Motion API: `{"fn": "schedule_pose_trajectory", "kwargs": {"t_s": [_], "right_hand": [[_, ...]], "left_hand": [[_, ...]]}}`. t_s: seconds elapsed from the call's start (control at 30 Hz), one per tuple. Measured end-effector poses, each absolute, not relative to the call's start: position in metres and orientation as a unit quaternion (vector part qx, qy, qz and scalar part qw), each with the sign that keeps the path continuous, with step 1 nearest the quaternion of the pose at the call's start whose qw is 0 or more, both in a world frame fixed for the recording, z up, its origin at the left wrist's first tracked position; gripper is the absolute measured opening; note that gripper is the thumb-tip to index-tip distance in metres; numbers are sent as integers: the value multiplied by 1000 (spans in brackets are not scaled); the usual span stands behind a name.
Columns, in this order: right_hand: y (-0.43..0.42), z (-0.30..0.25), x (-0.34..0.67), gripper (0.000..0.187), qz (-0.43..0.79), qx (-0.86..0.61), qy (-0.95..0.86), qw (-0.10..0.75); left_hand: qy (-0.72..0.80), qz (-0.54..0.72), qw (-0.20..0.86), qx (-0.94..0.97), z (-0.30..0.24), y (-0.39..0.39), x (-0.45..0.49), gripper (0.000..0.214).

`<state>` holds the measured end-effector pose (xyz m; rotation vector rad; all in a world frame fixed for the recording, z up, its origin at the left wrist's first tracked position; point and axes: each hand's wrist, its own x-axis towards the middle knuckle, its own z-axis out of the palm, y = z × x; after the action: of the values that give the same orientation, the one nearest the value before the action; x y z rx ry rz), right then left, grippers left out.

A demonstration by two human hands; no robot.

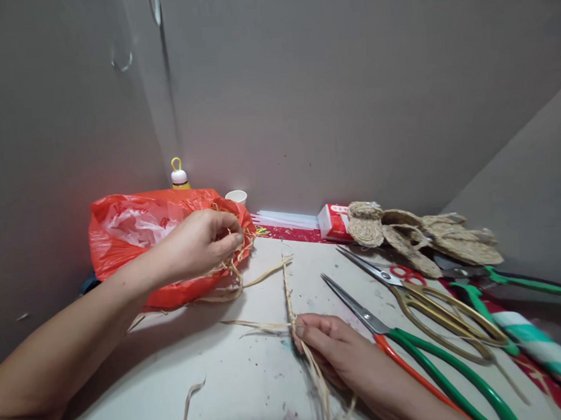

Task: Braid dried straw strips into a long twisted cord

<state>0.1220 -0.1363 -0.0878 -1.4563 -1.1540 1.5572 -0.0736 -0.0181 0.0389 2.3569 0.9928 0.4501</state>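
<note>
My right hand pinches a thin braided straw cord just above the white tabletop. The braid runs away from me, and loose strands trail below the fingers and out to the left. At the mouth of a red plastic bag, my left hand is closed, thumb against curled fingers, among dry straw strands that spill over the bag's edge. Its fingertips are partly hidden by the hand itself. Between the two hands a flat straw strip lies on the table.
To the right lie scissors with red and green handles, gold-handled scissors, green-handled cutters and a striped roll. Woven straw slippers, a red-and-white box, white sticks, a paper cup and a bottle line the wall.
</note>
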Motion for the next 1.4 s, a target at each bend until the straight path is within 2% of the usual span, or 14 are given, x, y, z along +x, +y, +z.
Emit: {"fn": "schedule_pose_trajectory", "kwargs": {"t_s": [0.27,0.4,0.53,0.67,0.83,0.93,1.07,1.13,1.2,1.4], "right_hand": [[-137,-86,122,33,602,-565,-448,344],[-136,-87,122,30,605,-563,-447,343],[-136,-88,123,28,602,-563,-454,339],[-136,-90,124,28,594,-563,-463,339],[-136,-90,124,28,590,-561,-469,342],[-136,-89,124,30,587,-560,-475,342],[-135,-89,124,32,576,-562,-487,341],[-135,-89,124,32,568,-566,-495,334],[-134,-88,124,32,566,-565,-501,330],[-134,-87,124,31,563,-573,-499,325]], "left_hand": [[388,114,118,907,40,-1,-82,16],[386,67,45,919,21,-15,-84,18],[362,-18,30,931,-8,-34,-81,14],[401,-73,81,910,-33,-36,-80,16],[302,21,160,940,-25,-34,-89,17],[296,52,254,920,-5,-43,-96,13],[343,19,454,822,1,-52,-105,11],[349,15,477,807,-7,-49,-110,18],[364,19,426,828,-16,-45,-116,20],[398,20,158,904,-12,-42,-121,26]]}}
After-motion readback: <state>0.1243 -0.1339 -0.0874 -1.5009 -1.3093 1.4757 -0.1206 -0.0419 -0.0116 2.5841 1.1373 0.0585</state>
